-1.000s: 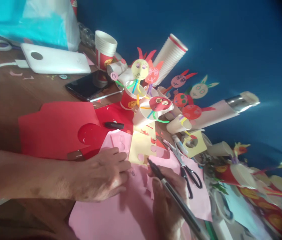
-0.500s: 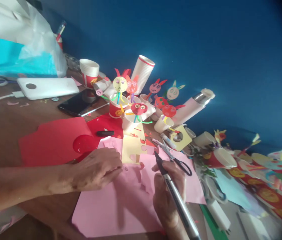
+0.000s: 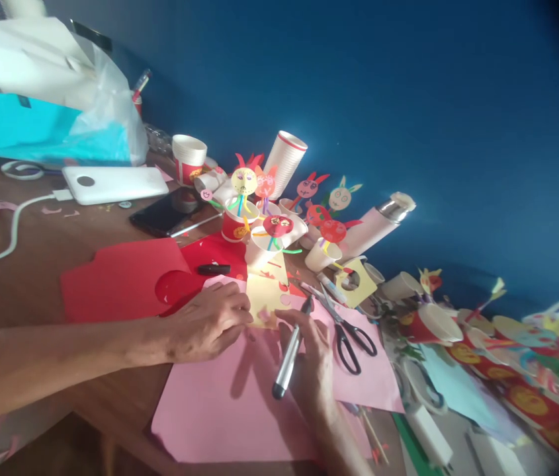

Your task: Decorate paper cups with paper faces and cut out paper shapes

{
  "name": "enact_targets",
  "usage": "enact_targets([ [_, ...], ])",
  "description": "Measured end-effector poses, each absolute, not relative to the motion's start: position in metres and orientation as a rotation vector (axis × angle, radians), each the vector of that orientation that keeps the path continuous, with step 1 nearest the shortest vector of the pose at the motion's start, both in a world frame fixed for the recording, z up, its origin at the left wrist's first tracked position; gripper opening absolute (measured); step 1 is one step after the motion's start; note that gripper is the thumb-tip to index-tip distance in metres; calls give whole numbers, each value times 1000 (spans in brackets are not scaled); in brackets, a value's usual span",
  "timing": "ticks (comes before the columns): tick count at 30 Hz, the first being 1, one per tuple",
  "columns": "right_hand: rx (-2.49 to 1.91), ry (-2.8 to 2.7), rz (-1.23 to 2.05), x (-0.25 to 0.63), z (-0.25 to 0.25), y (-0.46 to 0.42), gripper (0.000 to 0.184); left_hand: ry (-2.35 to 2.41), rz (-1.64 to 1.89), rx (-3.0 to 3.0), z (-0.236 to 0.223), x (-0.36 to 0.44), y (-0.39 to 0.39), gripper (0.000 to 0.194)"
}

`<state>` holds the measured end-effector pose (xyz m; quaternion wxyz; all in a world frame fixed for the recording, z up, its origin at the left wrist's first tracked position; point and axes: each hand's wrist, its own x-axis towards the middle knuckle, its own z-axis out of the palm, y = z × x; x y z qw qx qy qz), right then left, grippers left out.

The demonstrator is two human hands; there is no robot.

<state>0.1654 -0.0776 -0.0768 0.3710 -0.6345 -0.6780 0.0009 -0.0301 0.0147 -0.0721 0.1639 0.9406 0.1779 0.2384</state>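
Watching from above, we find the left hand (image 3: 210, 324) spread flat on a sheet of pink paper (image 3: 229, 410), its fingertips just beside a pale yellow card (image 3: 264, 297) pierced with round holes. The right hand (image 3: 309, 363) is wrapped around a silver-barrelled marker (image 3: 286, 363), dark tip pointing up past the fingers, and we can't tell whether that tip is touching the paper. The hands are apart, with only a narrow gap between them.

The pink sheet lies on the wooden tabletop (image 3: 21, 284), right in front of the person, and overlaps the yellow card and a sheet of red paper (image 3: 120, 277). Here's the danger: we see no tape or weight on those loose layers, so uneven pressure from the left hand could slide them out of line. If that marker tip is uncapped, one slip could leave a stray line across the pink. Just to the right, black-handled scissors (image 3: 351, 347) sit on the paper, where a careless wrist could snag them. Beyond them, light paper-cup figures (image 3: 264, 231) crowd together, and a wide sweep of the arm could topple them. A black marker (image 3: 213, 269) on the red paper could also roll.
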Motion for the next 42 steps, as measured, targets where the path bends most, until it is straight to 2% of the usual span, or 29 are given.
enact_targets([
  [6, -1601, -1900, -160, 159, -83, -64, 19, 536, 713, 2676, -76, -30, 13, 19],
  [11, -1602, -1943, -344, 155, -88, -58, 12, 604, 677, 2636, -75, -29, 13, 18],
  [18, -1520, -1986, -391, 156, -84, -60, 12, 599, 682, 2616, -77, -32, 12, 18],
  [24, -1445, -1905, -344, 158, -81, -64, 16, 543, 668, 2624, -73, -34, 10, 18],
  [33, -1313, -2150, -222, 151, -84, -92, 39, 484, 585, 2613, -70, -41, 13, 18],
  [42, -1232, -2313, -105, 150, -71, -93, 32, 430, 657, 2638, -70, -43, 6, 15],
])
